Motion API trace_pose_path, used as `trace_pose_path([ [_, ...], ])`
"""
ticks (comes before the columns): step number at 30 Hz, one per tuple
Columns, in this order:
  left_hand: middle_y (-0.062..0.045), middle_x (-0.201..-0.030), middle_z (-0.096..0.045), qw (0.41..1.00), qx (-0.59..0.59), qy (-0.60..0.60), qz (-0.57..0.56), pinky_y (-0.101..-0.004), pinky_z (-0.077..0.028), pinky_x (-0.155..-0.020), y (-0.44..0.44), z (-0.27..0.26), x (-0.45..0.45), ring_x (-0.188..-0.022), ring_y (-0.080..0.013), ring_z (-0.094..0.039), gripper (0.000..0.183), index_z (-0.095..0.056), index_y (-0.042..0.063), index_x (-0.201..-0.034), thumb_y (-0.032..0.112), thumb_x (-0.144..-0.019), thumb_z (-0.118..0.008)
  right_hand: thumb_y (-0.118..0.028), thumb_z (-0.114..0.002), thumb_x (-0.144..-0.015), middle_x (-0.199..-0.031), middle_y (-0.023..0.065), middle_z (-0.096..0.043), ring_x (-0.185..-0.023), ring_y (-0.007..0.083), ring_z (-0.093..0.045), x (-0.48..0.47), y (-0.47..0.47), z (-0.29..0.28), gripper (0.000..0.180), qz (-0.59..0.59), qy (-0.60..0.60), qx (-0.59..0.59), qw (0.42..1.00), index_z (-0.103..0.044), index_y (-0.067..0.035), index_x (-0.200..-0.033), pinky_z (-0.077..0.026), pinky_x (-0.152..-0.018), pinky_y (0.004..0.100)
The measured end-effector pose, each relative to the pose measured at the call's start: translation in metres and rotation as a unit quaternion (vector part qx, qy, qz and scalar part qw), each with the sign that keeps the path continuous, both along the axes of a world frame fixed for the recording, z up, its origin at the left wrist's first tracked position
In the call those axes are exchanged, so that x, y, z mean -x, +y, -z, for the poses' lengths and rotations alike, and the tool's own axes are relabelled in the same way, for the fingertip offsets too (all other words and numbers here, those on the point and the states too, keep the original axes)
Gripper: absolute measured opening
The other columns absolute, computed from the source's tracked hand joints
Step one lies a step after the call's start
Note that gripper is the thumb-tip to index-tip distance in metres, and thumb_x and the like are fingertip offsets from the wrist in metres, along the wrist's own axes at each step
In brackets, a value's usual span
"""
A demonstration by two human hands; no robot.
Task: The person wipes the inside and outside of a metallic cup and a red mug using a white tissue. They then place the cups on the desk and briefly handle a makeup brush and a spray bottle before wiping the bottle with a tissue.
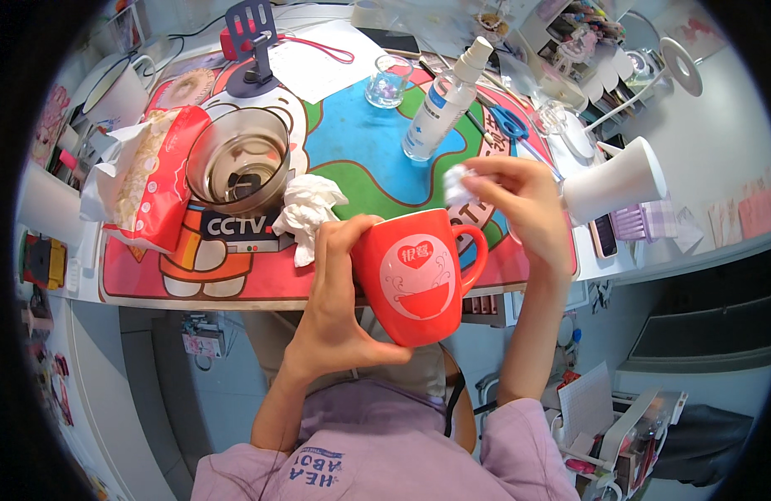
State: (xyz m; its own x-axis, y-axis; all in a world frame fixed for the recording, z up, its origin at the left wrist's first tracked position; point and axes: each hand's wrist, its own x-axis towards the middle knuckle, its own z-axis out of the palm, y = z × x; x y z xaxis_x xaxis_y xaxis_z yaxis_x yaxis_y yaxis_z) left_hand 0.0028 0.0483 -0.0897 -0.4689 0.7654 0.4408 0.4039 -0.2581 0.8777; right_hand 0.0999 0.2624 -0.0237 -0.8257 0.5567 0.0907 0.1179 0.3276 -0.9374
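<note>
My left hand (335, 307) holds a red ceramic mug (414, 275) at the table's front edge, thumb under its base and fingers by the rim. The mug's handle points right. Just above and right of the mug, my right hand (517, 200) pinches a wad of white tissue (459, 184). A larger crumpled tissue (310, 210) lies beside my left fingers, next to a glass bowl (238, 163) with clear liquid in it. Behind the mug stands a clear spray bottle (439, 109) with a white cap. The mug's inside is hidden.
A red tissue pack (163, 181) lies left of the bowl. Farther back are a phone stand (252, 72), a small glass (387, 84) and blue-handled scissors (509, 122). At the right are a white tumbler-like vessel (617, 178), a phone (603, 236) and a lamp (630, 97).
</note>
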Motion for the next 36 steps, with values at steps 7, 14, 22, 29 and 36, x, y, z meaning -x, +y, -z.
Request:
trace_pose_path([
  [7,-0.019,-0.123,-0.034,0.995,0.026,0.098,-0.009,-0.0410,-0.033,-0.101,-0.002,-0.011,0.002,-0.117,-0.0350,-0.035,0.117,-0.020,-0.002,-0.140,0.015,-0.041,-0.081,-0.002,-0.064,-0.084,-0.095,0.0102,-0.067,-0.085,0.0118,-0.063,-0.024,-0.045,-0.002,0.025,0.068,0.178,0.138,0.972,-0.062,0.007,-0.108,-0.049,-0.075,0.0230],
  [14,-0.018,-0.121,-0.034,0.995,0.049,0.085,-0.005,-0.0390,-0.031,-0.100,0.004,-0.018,-0.002,-0.113,-0.0311,-0.035,0.121,-0.018,-0.005,-0.141,0.019,-0.039,-0.077,-0.002,-0.063,-0.083,-0.095,0.0112,-0.062,-0.077,0.0145,-0.059,-0.027,-0.080,0.000,0.021,0.094,0.111,-0.132,0.981,-0.064,0.005,-0.103,-0.047,-0.068,0.0244],
  [22,-0.019,-0.117,-0.039,0.994,0.010,0.109,-0.028,-0.0509,-0.027,-0.104,0.021,-0.024,-0.007,-0.113,-0.0376,-0.038,0.099,-0.032,-0.001,-0.126,0.026,-0.047,-0.085,-0.001,-0.068,-0.077,-0.095,0.0136,-0.061,-0.082,0.0215,-0.061,-0.028,-0.104,-0.003,0.030,0.144,0.070,-0.282,0.946,-0.062,0.004,-0.106,-0.049,-0.072,0.0304],
  [29,-0.017,-0.113,-0.043,0.986,0.007,0.164,-0.032,-0.0420,-0.042,-0.080,0.014,-0.018,0.008,-0.099,-0.0331,-0.046,0.106,-0.032,-0.001,-0.127,0.031,-0.042,-0.085,0.001,-0.066,-0.080,-0.098,0.0138,-0.062,-0.081,0.0198,-0.061,-0.027,-0.091,0.009,0.026,0.244,0.139,-0.201,0.938,-0.061,0.002,-0.106,-0.049,-0.069,0.0292],
  [36,-0.015,-0.107,-0.043,0.982,0.016,0.189,-0.028,-0.0416,-0.042,-0.070,0.013,-0.016,0.010,-0.093,-0.0323,-0.044,0.106,-0.035,-0.001,-0.123,0.035,-0.036,-0.084,0.000,-0.067,-0.079,-0.090,0.0079,-0.058,-0.078,0.0131,-0.056,-0.011,-0.096,0.004,0.015,0.218,0.078,-0.269,0.935,-0.065,0.002,-0.094,-0.043,-0.062,0.0226],
])
